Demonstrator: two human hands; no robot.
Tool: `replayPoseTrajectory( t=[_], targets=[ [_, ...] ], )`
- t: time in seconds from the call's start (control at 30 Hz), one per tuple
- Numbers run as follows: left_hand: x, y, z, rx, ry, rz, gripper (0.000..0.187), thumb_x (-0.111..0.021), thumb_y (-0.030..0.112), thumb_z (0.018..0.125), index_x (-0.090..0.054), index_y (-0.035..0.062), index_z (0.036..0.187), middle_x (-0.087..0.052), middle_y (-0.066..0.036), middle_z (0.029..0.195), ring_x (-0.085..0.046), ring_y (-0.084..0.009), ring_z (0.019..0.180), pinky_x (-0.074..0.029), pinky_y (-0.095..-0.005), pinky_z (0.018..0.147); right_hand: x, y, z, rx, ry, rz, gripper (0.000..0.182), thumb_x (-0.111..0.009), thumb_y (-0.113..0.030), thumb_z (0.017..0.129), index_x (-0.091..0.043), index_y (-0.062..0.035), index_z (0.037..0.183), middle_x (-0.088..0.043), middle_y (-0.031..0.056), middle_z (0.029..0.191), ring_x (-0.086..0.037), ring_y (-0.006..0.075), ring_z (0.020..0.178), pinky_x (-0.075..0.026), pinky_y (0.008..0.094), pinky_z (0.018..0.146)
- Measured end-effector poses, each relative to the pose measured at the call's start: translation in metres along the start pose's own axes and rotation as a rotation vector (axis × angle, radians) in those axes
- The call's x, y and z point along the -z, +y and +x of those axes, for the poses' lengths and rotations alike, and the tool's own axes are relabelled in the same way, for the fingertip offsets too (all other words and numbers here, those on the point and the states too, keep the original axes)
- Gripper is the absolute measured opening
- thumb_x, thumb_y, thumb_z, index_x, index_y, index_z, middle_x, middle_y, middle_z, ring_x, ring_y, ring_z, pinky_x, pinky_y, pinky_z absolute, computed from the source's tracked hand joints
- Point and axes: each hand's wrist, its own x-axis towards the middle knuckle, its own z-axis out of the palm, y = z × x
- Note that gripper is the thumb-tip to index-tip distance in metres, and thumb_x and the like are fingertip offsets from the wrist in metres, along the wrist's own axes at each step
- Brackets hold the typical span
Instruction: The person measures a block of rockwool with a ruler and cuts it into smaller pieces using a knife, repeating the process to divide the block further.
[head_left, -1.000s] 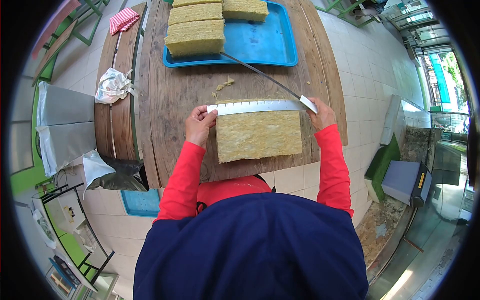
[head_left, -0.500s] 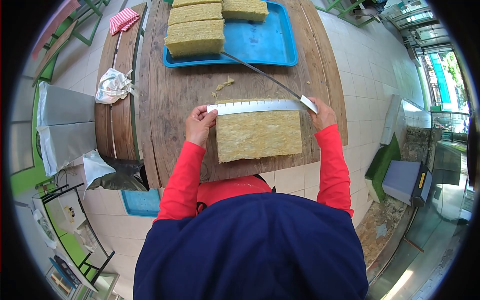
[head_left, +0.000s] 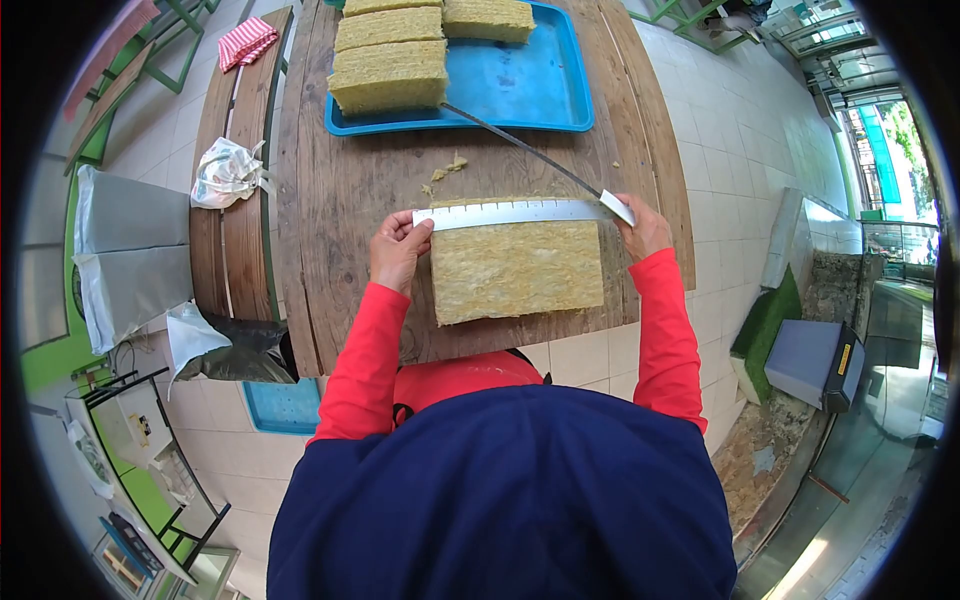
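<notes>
A yellowish fibrous block (head_left: 517, 268), like mineral wool, lies flat near the table's front edge. Along its far edge rests a white measuring strip (head_left: 510, 211) with notches or marks. My left hand (head_left: 399, 246) pinches the strip's left end between thumb and fingers. My right hand (head_left: 646, 228) is closed around the white handle of a long thin blade (head_left: 530, 149), at the strip's right end. Whether those fingers also press the strip is hidden. The blade slants away to the left, its tip by the blue tray (head_left: 520, 90).
Several more fibrous blocks (head_left: 390, 70) stand on the tray. Crumbs (head_left: 455, 163) lie on the wooden table (head_left: 340, 190). To the left, a bench (head_left: 215, 255) holds a white plastic bag (head_left: 228, 172) and a striped cloth (head_left: 247, 43). A second blue tray (head_left: 283, 405) sits on the floor.
</notes>
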Motion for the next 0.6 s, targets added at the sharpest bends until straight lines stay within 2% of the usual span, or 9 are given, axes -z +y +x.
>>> replayPoseTrajectory(
  t=[0.6],
  targets=[
    [0.0006, -0.0033, 0.0026, -0.022, 0.000, 0.027, 0.024, -0.065, 0.012, 0.079, -0.054, 0.0042, 0.099, -0.062, -0.001, 0.086, -0.056, -0.0066, 0.075, -0.046, -0.0206, 0.065, -0.0011, 0.0012, -0.0011, -0.006, -0.010, 0.002, 0.030, -0.066, -0.006, 0.071, -0.058, -0.0153, 0.098, -0.063, 0.0107, 0.089, -0.060, 0.0324, 0.083, -0.047, 0.0386, 0.067]
  ],
)
